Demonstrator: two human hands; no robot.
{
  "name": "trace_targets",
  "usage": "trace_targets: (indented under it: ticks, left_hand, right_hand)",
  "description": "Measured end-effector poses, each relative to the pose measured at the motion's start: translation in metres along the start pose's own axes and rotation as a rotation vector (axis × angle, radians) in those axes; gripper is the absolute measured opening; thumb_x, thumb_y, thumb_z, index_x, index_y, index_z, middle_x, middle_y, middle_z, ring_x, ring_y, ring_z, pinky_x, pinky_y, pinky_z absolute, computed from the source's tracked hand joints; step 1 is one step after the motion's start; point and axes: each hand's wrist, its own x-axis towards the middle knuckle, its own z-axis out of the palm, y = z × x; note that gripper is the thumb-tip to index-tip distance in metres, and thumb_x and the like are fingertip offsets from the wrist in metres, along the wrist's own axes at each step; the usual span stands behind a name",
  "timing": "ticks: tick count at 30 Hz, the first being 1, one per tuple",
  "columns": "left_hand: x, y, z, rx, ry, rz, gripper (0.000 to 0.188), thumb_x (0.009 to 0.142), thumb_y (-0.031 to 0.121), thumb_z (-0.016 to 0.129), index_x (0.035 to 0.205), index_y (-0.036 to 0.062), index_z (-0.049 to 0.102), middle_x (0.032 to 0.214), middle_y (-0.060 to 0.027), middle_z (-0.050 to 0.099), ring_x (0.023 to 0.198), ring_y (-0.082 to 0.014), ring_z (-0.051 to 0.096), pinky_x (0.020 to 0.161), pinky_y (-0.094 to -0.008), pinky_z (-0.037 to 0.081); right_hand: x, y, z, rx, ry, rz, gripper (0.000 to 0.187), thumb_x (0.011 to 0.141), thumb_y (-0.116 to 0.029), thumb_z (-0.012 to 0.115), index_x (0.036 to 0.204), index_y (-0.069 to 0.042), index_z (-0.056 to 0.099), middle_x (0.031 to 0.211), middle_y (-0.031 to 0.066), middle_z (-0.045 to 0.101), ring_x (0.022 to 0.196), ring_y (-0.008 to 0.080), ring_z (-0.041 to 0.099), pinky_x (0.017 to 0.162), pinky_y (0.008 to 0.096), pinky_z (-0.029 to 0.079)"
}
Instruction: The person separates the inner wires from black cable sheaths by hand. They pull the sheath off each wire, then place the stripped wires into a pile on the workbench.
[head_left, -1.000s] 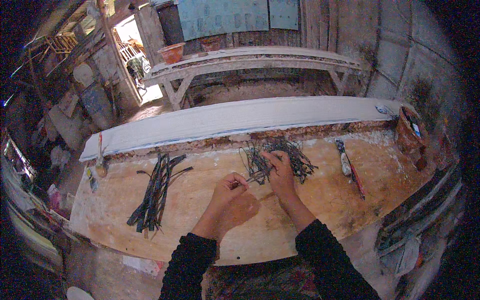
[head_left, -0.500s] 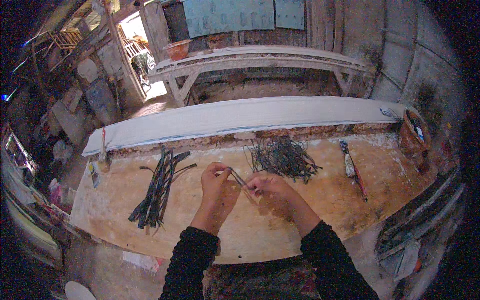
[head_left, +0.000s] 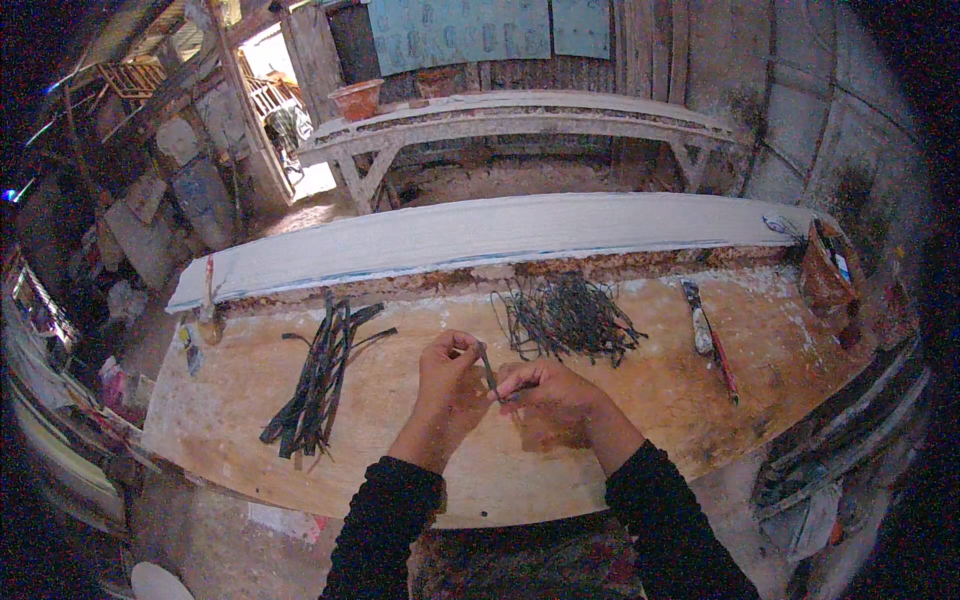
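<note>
A short, narrow dark strip (head_left: 488, 370) stretches between my two hands above the middle of the wooden board. My left hand (head_left: 448, 378) pinches its upper end between thumb and fingers. Lower down, my right hand (head_left: 552, 392) is closed on the other end. To the left of my hands lies a loose bundle of flat black strips (head_left: 312, 385). Beyond my right hand is a tangled heap of thin, dark, cord-like strands (head_left: 572, 318). What the strip is made of I cannot tell.
The wooden board (head_left: 380, 440) carries a long white-coated plank (head_left: 480, 228) along its far side. On the right are a red-handled tool (head_left: 722, 365) and a brown container (head_left: 828, 268); a brush (head_left: 208, 310) stands at the left. A bench (head_left: 530, 122) is farther back.
My right hand has shifted slightly down and closer to my left hand. The strip now hangs more steeply between them, and my left hand has moved a little to the right.
</note>
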Motion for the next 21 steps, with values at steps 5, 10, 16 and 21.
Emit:
trace_targets:
  ticks: [5,10,16,21]
  left_hand:
    - [-0.012,0.009,0.009,-0.304,-0.042,-0.133,0.005,0.082,0.002,0.058,0.080,0.0038,0.054,0.074,-0.0039,0.052,0.060,-0.0132,0.051,0.051,-0.0295,0.045]
    - [-0.017,0.013,0.017,-0.456,-0.058,-0.218,0.004,0.082,0.002,0.058,0.080,0.0028,0.054,0.075,-0.0039,0.051,0.061,-0.0143,0.053,0.050,-0.0307,0.045]
    - [0.006,-0.021,-0.003,-0.163,-0.059,-0.066,0.002,0.083,0.000,0.055,0.085,0.0002,0.054,0.070,-0.0082,0.055,0.060,-0.0183,0.056,0.053,-0.0359,0.049]
    - [-0.029,0.026,0.019,-0.454,-0.295,-0.264,0.005,0.082,-0.001,0.057,0.084,0.0018,0.054,0.069,-0.0086,0.057,0.060,-0.0199,0.058,0.059,-0.0409,0.051]
  right_hand:
    - [0.003,0.004,-0.008,-0.213,0.072,-0.053,0.011,0.074,-0.005,0.068,0.084,-0.002,0.065,0.089,0.0034,0.059,0.086,0.0139,0.056,0.074,0.0265,0.046]
    - [0.005,0.009,-0.010,-0.181,0.202,-0.097,0.009,0.072,-0.007,0.071,0.078,-0.004,0.064,0.082,0.0006,0.059,0.080,0.0110,0.056,0.073,0.0251,0.045]
    - [0.008,0.001,-0.007,-0.215,0.378,-0.131,0.012,0.074,-0.006,0.068,0.082,-0.005,0.060,0.077,-0.0008,0.055,0.074,0.0097,0.054,0.072,0.0259,0.044]
    - [0.011,0.006,-0.002,-0.630,0.756,-0.157,0.013,0.081,-0.004,0.058,0.094,-0.004,0.058,0.085,0.0027,0.054,0.077,0.0143,0.054,0.071,0.0276,0.043]
